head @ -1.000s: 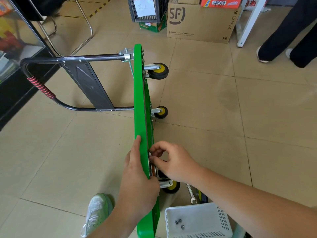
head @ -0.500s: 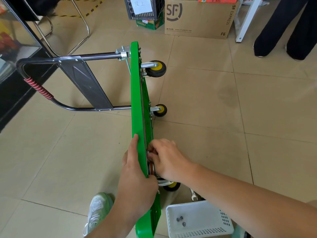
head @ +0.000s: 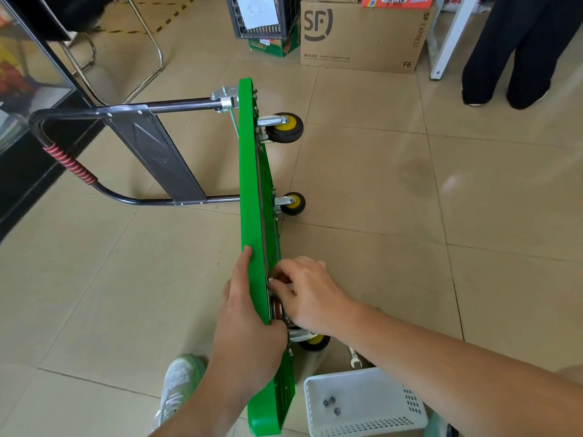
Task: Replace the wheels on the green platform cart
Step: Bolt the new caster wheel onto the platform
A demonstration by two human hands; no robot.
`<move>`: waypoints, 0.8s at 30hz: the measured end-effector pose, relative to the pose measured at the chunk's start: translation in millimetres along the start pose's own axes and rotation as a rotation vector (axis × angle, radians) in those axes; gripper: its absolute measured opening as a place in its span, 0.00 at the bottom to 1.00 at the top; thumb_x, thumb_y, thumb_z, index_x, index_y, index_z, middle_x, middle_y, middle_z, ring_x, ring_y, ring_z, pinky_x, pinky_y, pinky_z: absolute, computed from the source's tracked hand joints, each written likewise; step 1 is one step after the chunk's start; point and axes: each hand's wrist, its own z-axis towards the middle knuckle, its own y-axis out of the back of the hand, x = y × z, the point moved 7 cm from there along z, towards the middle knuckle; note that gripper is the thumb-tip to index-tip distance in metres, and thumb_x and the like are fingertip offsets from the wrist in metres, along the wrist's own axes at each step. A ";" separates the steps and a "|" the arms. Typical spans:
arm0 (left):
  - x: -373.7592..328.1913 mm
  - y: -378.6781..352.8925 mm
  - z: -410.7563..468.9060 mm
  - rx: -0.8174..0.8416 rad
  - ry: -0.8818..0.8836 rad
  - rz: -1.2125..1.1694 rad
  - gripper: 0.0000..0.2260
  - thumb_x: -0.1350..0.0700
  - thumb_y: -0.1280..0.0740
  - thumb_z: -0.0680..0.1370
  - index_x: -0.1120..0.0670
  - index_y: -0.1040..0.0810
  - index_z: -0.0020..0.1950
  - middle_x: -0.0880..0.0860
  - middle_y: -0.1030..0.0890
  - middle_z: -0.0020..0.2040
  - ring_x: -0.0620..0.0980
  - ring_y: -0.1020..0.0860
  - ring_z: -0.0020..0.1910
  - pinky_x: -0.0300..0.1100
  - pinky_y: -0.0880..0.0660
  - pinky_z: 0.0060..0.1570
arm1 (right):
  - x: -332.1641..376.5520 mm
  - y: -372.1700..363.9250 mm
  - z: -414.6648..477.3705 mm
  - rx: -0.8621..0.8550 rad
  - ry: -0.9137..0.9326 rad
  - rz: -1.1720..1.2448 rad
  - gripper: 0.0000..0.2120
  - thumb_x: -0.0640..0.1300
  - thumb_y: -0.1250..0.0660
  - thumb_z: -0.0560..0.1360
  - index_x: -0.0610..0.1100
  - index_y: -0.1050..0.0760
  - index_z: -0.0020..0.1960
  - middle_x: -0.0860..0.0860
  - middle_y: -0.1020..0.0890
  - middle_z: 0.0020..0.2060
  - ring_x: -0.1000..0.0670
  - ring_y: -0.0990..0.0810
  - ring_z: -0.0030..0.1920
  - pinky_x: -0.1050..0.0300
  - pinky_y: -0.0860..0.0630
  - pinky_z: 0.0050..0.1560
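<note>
I see the green plastic platform cart (head: 252,197) standing on edge on the tiled floor, left hand (head: 249,335) clasping its deck, right hand (head: 309,294) pinching underside hardware (item indistinct).

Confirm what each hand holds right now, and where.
Left hand grips the green cart deck by its near upper edge. Right hand fingers something at the near caster mount; what exactly cannot be told.
</note>
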 end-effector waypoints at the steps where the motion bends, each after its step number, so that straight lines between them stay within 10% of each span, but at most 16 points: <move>1: -0.6 0.3 -0.3 0.003 -0.001 0.000 0.52 0.73 0.33 0.69 0.29 0.49 0.78 0.46 0.27 0.69 0.53 0.20 0.59 0.55 0.18 0.55 | -1.1 1.3 -1.1 0.003 -0.007 0.057 0.06 0.48 0.34 0.80 0.46 0.22 0.54 0.54 0.22 0.44 0.49 0.26 0.52 0.49 0.30 0.57; 24: -3.6 -1.8 -1.2 0.009 0.013 -0.014 0.53 0.73 0.33 0.69 0.29 0.50 0.78 0.44 0.29 0.72 0.52 0.21 0.62 0.55 0.19 0.58 | -9.4 2.6 2.0 -0.028 0.021 0.134 0.05 0.45 0.31 0.79 0.44 0.20 0.46 0.54 0.22 0.38 0.50 0.25 0.46 0.51 0.27 0.53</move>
